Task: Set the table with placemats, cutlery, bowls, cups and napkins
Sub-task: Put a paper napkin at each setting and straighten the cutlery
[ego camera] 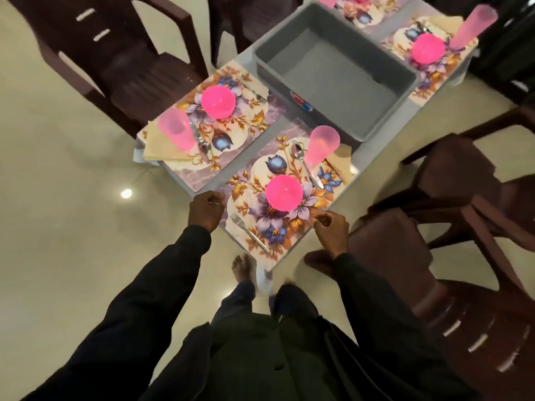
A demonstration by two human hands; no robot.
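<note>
The near floral placemat (246,211) carries a pink bowl (284,193), a fork (250,233), a spoon (298,153), a translucent pink cup (322,144) and a beige napkin (340,162). My left hand (207,211) has its fingers curled at the mat's left corner. My right hand (331,227) pinches the mat's right edge. A second placemat (246,120) to the left holds a bowl (217,101), a cup (176,128), cutlery and a napkin (159,153). A third setting, with a bowl (428,48) and a cup (474,24), lies at the far right.
An empty grey tub (333,79) stands in the table's middle. Dark brown plastic chairs surround the table: one at the left (115,62), one at the right (463,227), one at the top (254,13). My bare foot (243,266) is by the table leg.
</note>
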